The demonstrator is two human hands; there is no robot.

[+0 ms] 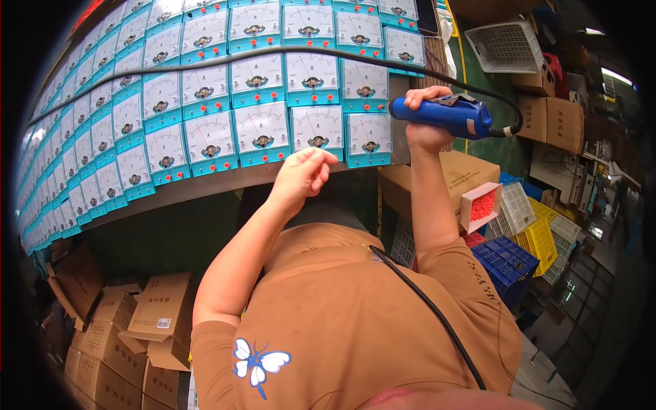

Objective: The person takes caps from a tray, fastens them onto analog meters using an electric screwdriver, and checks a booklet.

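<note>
Rows of teal-based panel meters with white dial faces [262,125] cover the table. My left hand [304,174] is at the table's near edge, by the lower edge of a meter [318,125] in the front row. Its fingers are curled and pressed together; whether anything small is between them cannot be made out. My right hand [430,134] is wrapped round a blue cylindrical tool [444,116] with a black cable at its right end, held up near the right end of the rows. Red terminals show along the meters' lower edges.
A black cable [273,50] runs across the meters. At right are a white crate [506,48], cartons [564,125], a box of small red parts [480,207], and blue [506,263] and yellow crates [536,239]. Cartons [160,307] are stacked at lower left.
</note>
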